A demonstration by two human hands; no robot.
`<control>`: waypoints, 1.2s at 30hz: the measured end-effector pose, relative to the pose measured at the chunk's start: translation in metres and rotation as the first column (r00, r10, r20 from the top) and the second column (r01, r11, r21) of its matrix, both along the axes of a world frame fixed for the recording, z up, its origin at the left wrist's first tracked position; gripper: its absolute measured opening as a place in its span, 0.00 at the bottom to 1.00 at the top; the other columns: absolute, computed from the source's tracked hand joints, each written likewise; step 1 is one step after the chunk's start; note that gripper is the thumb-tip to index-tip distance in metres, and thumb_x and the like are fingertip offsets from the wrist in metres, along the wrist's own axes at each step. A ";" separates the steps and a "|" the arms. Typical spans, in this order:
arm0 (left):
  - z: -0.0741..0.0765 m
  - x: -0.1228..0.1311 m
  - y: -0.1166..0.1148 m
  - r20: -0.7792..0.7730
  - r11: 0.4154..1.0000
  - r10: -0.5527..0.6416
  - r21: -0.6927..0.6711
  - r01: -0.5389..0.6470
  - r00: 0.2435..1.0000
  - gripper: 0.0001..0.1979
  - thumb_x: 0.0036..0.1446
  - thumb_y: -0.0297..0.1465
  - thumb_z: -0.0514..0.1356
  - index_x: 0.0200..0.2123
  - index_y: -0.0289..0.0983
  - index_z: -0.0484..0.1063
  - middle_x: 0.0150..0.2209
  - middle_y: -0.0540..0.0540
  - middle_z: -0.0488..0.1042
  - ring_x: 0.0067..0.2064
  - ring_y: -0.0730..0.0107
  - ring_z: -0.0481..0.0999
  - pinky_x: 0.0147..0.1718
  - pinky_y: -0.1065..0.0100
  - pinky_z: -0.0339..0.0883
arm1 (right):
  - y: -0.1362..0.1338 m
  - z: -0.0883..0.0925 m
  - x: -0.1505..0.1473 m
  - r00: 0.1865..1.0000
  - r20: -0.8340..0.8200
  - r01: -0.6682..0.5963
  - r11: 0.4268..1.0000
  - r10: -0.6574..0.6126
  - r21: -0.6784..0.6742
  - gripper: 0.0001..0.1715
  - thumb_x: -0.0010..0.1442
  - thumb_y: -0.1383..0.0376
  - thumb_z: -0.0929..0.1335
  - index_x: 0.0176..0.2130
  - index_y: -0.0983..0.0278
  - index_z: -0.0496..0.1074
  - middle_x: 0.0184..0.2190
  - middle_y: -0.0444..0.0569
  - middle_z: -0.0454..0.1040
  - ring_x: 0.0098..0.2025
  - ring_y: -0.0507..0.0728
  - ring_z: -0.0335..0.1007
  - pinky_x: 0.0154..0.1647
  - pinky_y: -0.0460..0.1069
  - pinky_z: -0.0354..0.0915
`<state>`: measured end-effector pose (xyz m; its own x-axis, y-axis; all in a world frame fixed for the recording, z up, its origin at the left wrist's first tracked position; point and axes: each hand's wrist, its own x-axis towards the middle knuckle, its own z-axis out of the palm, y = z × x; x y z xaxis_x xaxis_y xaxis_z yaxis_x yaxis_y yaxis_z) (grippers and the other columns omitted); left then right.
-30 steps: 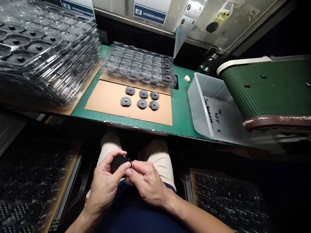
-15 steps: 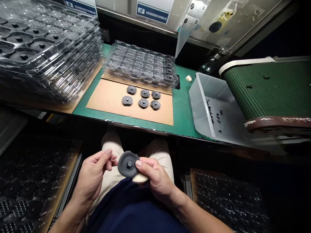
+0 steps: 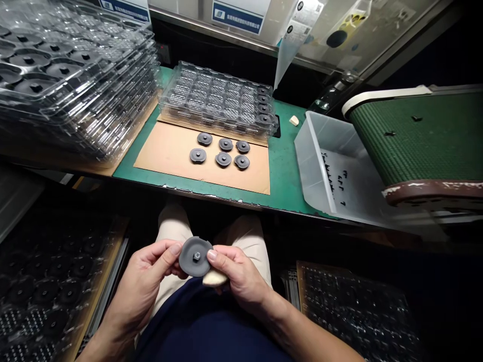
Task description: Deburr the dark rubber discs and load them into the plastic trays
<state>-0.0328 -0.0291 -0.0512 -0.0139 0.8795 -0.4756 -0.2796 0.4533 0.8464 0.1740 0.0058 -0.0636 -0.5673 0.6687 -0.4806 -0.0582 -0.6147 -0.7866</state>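
Note:
Over my lap I hold a dark grey rubber disc (image 3: pixel 194 256) with a small hub in its middle, face up. My left hand (image 3: pixel 145 284) pinches its left edge with thumb and fingers. My right hand (image 3: pixel 237 277) grips its right edge with the thumb and also holds a small cream-coloured piece (image 3: pixel 215 277) under the fingers. Several matching discs (image 3: pixel 223 152) lie in two rows on a brown cardboard sheet (image 3: pixel 169 151) on the green bench.
A clear blister tray (image 3: pixel 217 100) stands behind the cardboard, with a tall stack of trays (image 3: pixel 68 75) at the left. A white bin (image 3: pixel 328 166) and a green conveyor belt (image 3: pixel 415 136) stand at the right. Trays of discs (image 3: pixel 41 281) lie low on both sides.
The disc has turned face up between my hands. My left hand opened off it half a second ago and now pinches its edge again.

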 end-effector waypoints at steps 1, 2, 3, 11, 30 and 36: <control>0.000 0.000 0.000 -0.007 1.000 -0.012 0.002 0.012 1.000 0.15 0.64 0.44 0.66 0.35 0.38 0.82 0.30 0.48 0.77 0.32 0.70 0.73 0.33 0.72 0.71 | 0.000 0.000 0.000 1.000 -0.001 -0.005 1.000 0.005 -0.005 0.36 0.65 0.37 0.71 0.33 0.68 0.70 0.23 0.44 0.66 0.21 0.48 0.56 0.21 0.41 0.58; 0.000 -0.001 0.001 -0.010 1.000 -0.021 0.001 0.021 1.000 0.15 0.64 0.44 0.66 0.35 0.38 0.82 0.31 0.48 0.77 0.32 0.70 0.73 0.32 0.72 0.71 | 0.000 0.001 0.001 1.000 -0.003 -0.013 1.000 0.013 -0.009 0.36 0.65 0.37 0.71 0.33 0.67 0.69 0.23 0.43 0.66 0.21 0.48 0.56 0.21 0.42 0.58; 0.000 -0.002 0.001 -0.011 1.000 -0.031 0.002 0.031 0.999 0.14 0.65 0.43 0.66 0.36 0.38 0.82 0.31 0.48 0.77 0.32 0.70 0.73 0.32 0.72 0.72 | -0.001 0.002 0.001 1.000 0.001 -0.027 1.000 0.027 0.003 0.36 0.66 0.37 0.70 0.34 0.67 0.69 0.23 0.43 0.65 0.22 0.48 0.56 0.21 0.42 0.57; 0.008 -0.015 -0.010 -0.632 0.744 0.103 0.562 0.363 0.768 0.14 0.66 0.23 0.63 0.49 0.43 0.82 0.51 0.46 0.82 0.50 0.64 0.83 0.50 0.69 0.77 | 0.005 0.008 0.014 0.891 0.424 -0.342 0.373 -0.162 0.863 0.17 0.76 0.62 0.63 0.46 0.66 0.79 0.31 0.47 0.68 0.31 0.52 0.60 0.33 0.48 0.53; 0.005 -0.031 -0.043 -0.754 0.469 0.447 0.656 0.591 0.481 0.32 0.61 0.21 0.60 0.67 0.44 0.70 0.54 0.43 0.82 0.58 0.45 0.80 0.50 0.51 0.83 | 0.033 0.007 0.011 0.906 0.350 -0.262 0.333 -0.240 0.906 0.14 0.75 0.63 0.67 0.55 0.65 0.77 0.35 0.50 0.73 0.34 0.54 0.68 0.35 0.48 0.63; -0.002 -0.031 -0.041 -0.668 0.545 0.492 0.736 0.400 0.559 0.36 0.54 0.14 0.65 0.64 0.45 0.74 0.53 0.42 0.83 0.56 0.45 0.81 0.51 0.50 0.81 | 0.089 -0.008 0.027 0.826 0.436 -0.265 0.437 -0.357 0.860 0.18 0.74 0.57 0.67 0.59 0.61 0.76 0.48 0.52 0.77 0.47 0.57 0.75 0.51 0.50 0.69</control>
